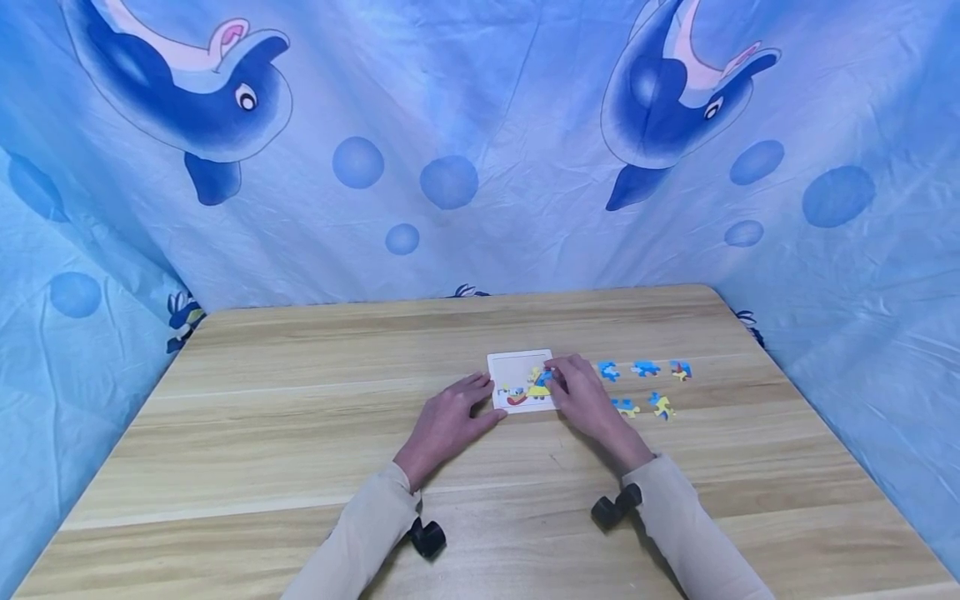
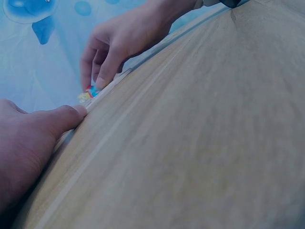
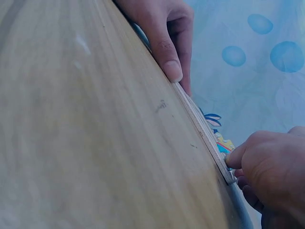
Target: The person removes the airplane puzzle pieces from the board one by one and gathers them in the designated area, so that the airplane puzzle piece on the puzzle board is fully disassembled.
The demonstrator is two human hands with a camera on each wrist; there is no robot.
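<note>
A white-rimmed jigsaw puzzle tray point(image 1: 517, 355) lies on the table, partly filled with yellow, blue and red pieces along its lower part. My left hand point(image 1: 450, 419) holds the tray's near left corner, thumb at the front edge and fingers along the left side. Over the tray's right side, my right hand point(image 1: 587, 402) pinches a small puzzle piece point(image 2: 92, 89) between thumb and fingers. Its colours, blue and red, show in the left wrist view, low against the tray. The fingers hide most of it.
To the right of the tray several loose puzzle pieces point(image 1: 645, 368) lie in two rough rows, one of them a yellow-blue piece point(image 1: 662, 406). The wooden table point(image 1: 300, 433) reaches back to a blue dolphin-print cloth point(image 1: 525, 242).
</note>
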